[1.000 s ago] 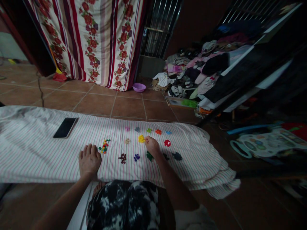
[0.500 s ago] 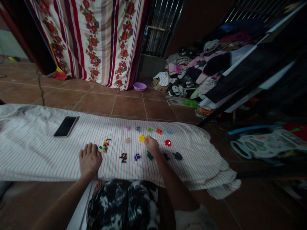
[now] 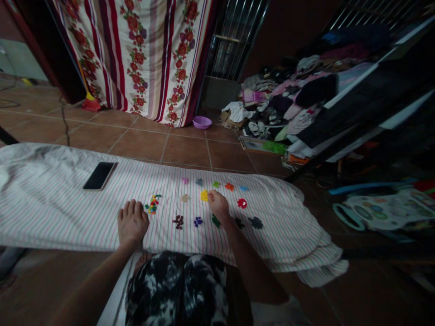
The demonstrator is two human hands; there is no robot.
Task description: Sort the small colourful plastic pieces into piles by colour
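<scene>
My left hand (image 3: pixel 132 222) lies flat on the striped cloth (image 3: pixel 112 213), fingers stretched forward, with nothing in it. Just to its right is a mixed pile of small coloured pieces (image 3: pixel 153 204). My right hand (image 3: pixel 218 205) has its fingertips pinched at the right edge of a yellow pile (image 3: pixel 204 195); whatever is between them is hidden. Around it sit little single-colour piles: beige (image 3: pixel 185 198), red (image 3: pixel 242 203), orange (image 3: pixel 229 186), lime green (image 3: pixel 216 184), dark blue (image 3: pixel 198 221) and brown (image 3: pixel 178 222). A dark green pile (image 3: pixel 215 221) is partly covered by my right wrist.
A phone (image 3: pixel 100 175) lies on the cloth at the left. Pink (image 3: pixel 185 180), grey (image 3: pixel 199 182), light blue (image 3: pixel 244 188) and blackish (image 3: pixel 256 222) piles are there too. Beyond are a purple basin (image 3: pixel 202 122), a floral curtain (image 3: pixel 156 59) and heaped clothes (image 3: pixel 282 97).
The whole view has shifted slightly to the right as the camera turned. My left hand stays flat, and my right hand stays at the yellow pile, fingers still pinched.
</scene>
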